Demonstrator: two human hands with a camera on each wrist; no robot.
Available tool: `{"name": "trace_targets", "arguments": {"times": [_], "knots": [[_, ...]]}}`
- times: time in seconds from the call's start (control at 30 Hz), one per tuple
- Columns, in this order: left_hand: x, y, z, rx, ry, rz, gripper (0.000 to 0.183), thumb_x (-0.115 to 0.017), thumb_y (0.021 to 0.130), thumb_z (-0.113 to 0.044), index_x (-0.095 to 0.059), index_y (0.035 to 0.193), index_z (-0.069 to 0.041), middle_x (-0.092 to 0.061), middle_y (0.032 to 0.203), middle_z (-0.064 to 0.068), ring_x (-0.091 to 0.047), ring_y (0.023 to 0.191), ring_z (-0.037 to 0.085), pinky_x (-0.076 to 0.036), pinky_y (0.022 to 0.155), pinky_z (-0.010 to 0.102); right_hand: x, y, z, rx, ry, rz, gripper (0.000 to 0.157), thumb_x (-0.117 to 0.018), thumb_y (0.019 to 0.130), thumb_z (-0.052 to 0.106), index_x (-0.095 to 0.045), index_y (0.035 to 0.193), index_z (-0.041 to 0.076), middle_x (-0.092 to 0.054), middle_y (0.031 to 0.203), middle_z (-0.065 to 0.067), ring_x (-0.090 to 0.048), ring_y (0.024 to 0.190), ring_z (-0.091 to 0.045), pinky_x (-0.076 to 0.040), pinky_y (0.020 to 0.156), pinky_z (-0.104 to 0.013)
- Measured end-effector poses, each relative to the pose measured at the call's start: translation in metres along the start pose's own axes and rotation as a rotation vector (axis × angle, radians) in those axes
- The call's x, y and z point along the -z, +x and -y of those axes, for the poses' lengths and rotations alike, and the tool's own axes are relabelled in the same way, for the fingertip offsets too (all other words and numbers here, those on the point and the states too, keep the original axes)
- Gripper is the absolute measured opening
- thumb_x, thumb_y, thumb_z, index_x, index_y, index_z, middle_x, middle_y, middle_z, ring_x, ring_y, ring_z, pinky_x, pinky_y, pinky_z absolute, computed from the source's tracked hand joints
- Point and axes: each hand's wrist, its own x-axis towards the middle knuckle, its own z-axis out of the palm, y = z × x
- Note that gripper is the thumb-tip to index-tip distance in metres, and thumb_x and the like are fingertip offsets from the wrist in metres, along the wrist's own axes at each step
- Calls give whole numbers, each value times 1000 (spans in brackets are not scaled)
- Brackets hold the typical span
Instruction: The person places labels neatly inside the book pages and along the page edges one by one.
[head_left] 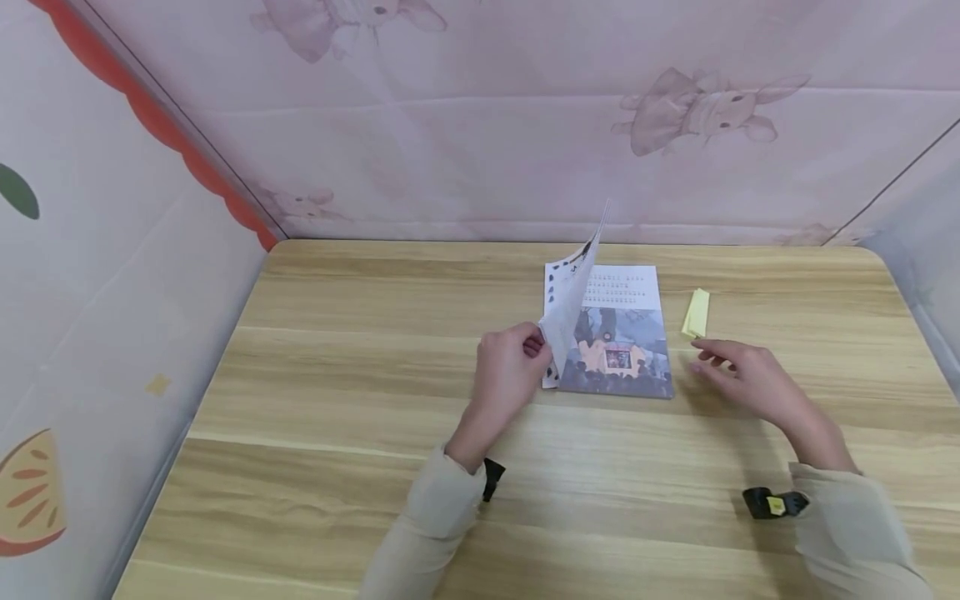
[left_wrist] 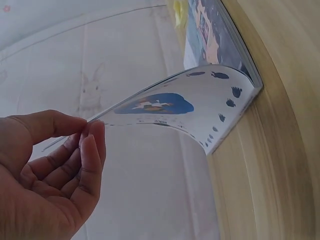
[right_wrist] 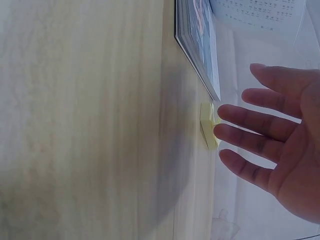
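Note:
An illustrated book (head_left: 618, 354) lies on the table, its right-hand page showing printed lines above a dusky picture. My left hand (head_left: 506, 367) pinches the outer edge of the raised cover and pages (head_left: 572, 312), which stand up and bow to the left. In the left wrist view, thumb and fingertips grip that edge, and a blue oval picture (left_wrist: 155, 104) with dark prints shows on the curved side. My right hand (head_left: 742, 379) hovers right of the book with relaxed, spread fingers and holds nothing. Just beyond its fingertips lies a pad of yellow sticky notes (head_left: 697, 313).
The wood-grained table (head_left: 337, 400) runs back to a pink wall covering (head_left: 480, 150) with rabbit drawings. A white panel with a red scalloped edge (head_left: 161, 125) rises along the left side. Black wrist straps (head_left: 774, 503) show near both sleeves.

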Motion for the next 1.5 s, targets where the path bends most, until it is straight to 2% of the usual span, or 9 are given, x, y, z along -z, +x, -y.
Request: {"name": "trace_targets", "arguments": {"times": [0.4, 0.63, 0.77, 0.87, 0.97, 1.1, 1.23, 1.4, 1.5], "knots": [[11, -3, 16, 65, -76, -74, 7, -62, 73, 2, -66, 68, 1, -65, 63, 7, -60, 55, 14, -48, 51, 16, -9, 17, 15, 2, 11, 31, 32, -59, 88, 8, -57, 115, -9, -64, 95, -24, -60, 86, -38, -48, 74, -53], [15, -3, 23, 127, -76, -74, 6, -63, 73, -1, -66, 69, 0, -65, 64, 6, -60, 55, 14, -49, 51, 18, -17, 35, 33, 20, 36, 72, 34, -59, 88, 9, -56, 117, -8, -59, 113, -26, -54, 103, -43, -43, 85, -55], [17, -5, 24, 142, -75, -84, 6, -64, 73, -2, -66, 68, 0, -65, 65, 6, -60, 55, 15, -49, 51, 19, -25, 48, 45, 44, 48, 90, 36, -57, 89, 10, -53, 122, -7, -57, 118, -24, -55, 104, -41, -43, 87, -53], [18, -6, 26, 151, -72, -90, 6, -64, 73, -3, -66, 69, 0, -65, 65, 7, -60, 55, 15, -50, 51, 21, -32, 57, 53, 81, 64, 98, 39, -55, 89, 7, -49, 126, -6, -56, 120, -22, -58, 98, -38, -45, 84, -51], [18, -7, 27, 164, -79, -96, 6, -65, 74, -2, -67, 70, 1, -65, 65, 7, -60, 55, 15, -50, 51, 21, -38, 64, 61, 139, 92, 113, 42, -55, 88, 3, -46, 128, -6, -55, 121, -22, -61, 72, -25, -49, 74, -43], [19, -8, 30, 188, -99, -104, 5, -65, 74, -2, -67, 72, 1, -65, 65, 7, -60, 56, 16, -50, 51, 21, -42, 71, 74, 203, 138, 149, 46, -53, 88, -1, -41, 132, -4, -59, 113, -21, -39, 47, -8, -43, 55, -30], [19, -8, 33, 209, -103, -105, 5, -66, 74, -3, -68, 73, 2, -66, 66, 8, -61, 56, 16, -50, 52, 21, -43, 75, 85, 218, 199, 190, 52, -51, 88, -4, -36, 138, 1, -61, 103, -20, -41, 47, -5, -42, 50, -27], [20, -9, 35, 211, -117, -120, 5, -65, 74, -2, -68, 73, 2, -66, 66, 8, -61, 56, 16, -51, 52, 22, -44, 79, 95, 207, 228, 239, 56, -51, 88, -3, -34, 140, 6, -50, 128, -21, -49, 52, -6, -42, 49, -27], [20, -9, 35, 211, -122, -131, 5, -65, 73, -3, -68, 73, 1, -66, 65, 8, -61, 56, 17, -51, 52, 24, -44, 80, 98, 189, 220, 251, 58, -51, 88, -2, -33, 142, 10, -47, 133, -17, -41, 47, -7, -40, 48, -28]]}}
